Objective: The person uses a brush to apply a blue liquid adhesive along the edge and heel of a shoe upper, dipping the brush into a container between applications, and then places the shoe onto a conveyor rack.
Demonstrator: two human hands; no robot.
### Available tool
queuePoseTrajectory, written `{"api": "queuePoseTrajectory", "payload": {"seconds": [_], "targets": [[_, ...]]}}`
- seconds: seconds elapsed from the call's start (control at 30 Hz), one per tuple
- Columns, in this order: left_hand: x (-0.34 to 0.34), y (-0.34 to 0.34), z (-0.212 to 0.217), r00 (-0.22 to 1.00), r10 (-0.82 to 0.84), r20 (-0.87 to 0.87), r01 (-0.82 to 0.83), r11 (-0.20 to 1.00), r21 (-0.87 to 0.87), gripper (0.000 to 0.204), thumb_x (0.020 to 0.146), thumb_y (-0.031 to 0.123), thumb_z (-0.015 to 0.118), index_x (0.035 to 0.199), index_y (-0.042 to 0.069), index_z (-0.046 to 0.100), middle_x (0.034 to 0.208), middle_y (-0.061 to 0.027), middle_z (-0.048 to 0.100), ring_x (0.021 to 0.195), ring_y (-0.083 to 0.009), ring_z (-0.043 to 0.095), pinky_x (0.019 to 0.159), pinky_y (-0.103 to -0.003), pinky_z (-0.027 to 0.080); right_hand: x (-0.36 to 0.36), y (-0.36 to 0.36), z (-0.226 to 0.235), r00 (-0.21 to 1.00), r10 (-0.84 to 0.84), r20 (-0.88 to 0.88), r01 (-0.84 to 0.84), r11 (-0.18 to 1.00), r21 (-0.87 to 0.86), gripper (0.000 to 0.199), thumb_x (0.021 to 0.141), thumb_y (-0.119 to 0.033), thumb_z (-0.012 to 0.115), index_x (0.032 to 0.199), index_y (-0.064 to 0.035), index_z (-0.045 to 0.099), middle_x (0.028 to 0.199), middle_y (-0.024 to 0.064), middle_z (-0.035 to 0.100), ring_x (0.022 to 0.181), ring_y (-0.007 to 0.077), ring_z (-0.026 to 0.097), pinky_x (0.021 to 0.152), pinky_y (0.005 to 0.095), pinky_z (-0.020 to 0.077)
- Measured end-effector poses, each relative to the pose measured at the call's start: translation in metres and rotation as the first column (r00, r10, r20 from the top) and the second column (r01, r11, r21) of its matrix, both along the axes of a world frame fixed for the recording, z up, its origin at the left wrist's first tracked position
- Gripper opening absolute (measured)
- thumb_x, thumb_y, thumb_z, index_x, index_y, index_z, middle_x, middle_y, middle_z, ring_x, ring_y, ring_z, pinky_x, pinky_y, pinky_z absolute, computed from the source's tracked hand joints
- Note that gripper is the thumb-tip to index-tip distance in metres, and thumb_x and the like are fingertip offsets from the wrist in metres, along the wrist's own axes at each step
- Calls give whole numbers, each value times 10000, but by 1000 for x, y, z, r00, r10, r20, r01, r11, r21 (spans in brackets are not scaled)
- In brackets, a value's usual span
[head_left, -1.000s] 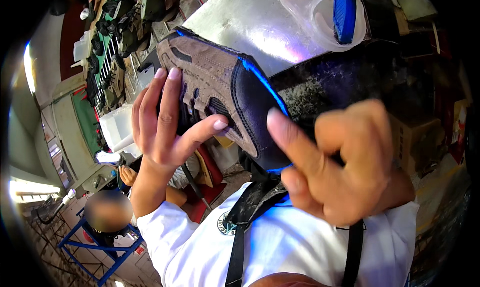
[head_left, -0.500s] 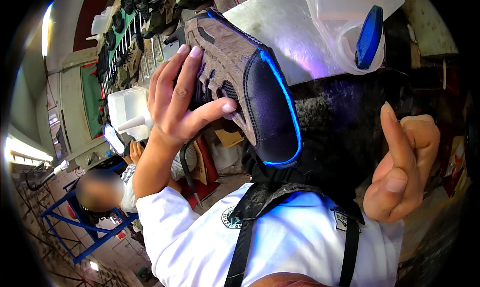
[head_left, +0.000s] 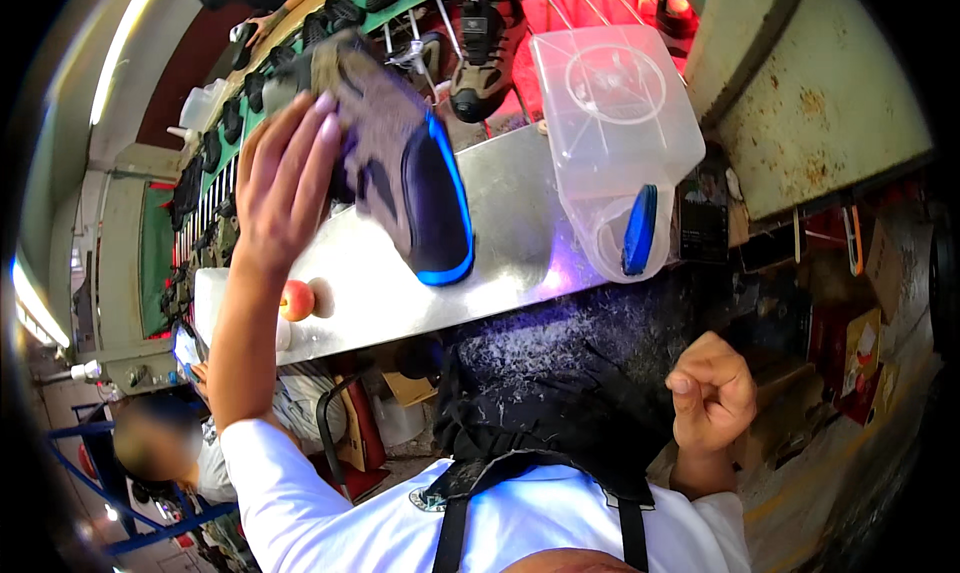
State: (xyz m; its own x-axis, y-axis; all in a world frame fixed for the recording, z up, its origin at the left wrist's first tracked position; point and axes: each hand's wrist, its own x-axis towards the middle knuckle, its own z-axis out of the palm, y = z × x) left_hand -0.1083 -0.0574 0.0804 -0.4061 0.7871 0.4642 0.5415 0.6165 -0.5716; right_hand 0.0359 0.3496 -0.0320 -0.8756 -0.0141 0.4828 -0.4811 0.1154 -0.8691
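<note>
My left hand holds a brown-and-black shoe by its lacing side, above the metal table. The shoe is blurred; its dark toe points down toward me, and a bright blue line glows along the toe's lower edge. Low at the right, near my black apron, my right hand is curled closed, with nothing visible in it. Between the hands, farther off, a translucent plastic container rests on the table. A blue oval tool, perhaps a brush, leans in its round mouth.
Behind the table runs a rack of bars bearing several shoes, glowing red at right. A red-yellow apple lies at the table's left. One person sits at left; another person's hand shows at the far left. A metal cabinet stands right.
The shoe and my left hand have moved left and away from me, over the table. My right hand has lowered leftward, its extended index finger now curled in. The view has shifted.
</note>
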Motion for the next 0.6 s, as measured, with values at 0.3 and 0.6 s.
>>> {"api": "queuePoseTrajectory", "payload": {"seconds": [0.3, 0.6], "targets": [[-86, -11, 26, 978, -103, -183, 116, 992, 58, 442, 816, 79, 649, 1243, -22, 594, 1345, -162, 640, 1225, -337, 623, 995, -440, 502, 36, 25, -73, 974, -162, 156, 123, 965, 232, 297, 1038, -120, 515, 762, -26, 456, 616, 46, 463, 531, 115, 415, 489, 269, 307], [-86, -4, 21, 965, -187, -183, 196, 980, 33, 422, 816, 74, 675, 1228, 15, 608, 1328, -156, 648, 1205, -326, 633, 986, -414, 525, 47, 45, -103, 915, -71, 397, 98, 994, -47, 229, 1049, -155, 521, 871, -19, 571, 771, 79, 583, 679, 161, 553, 601, 279, 425]]}}
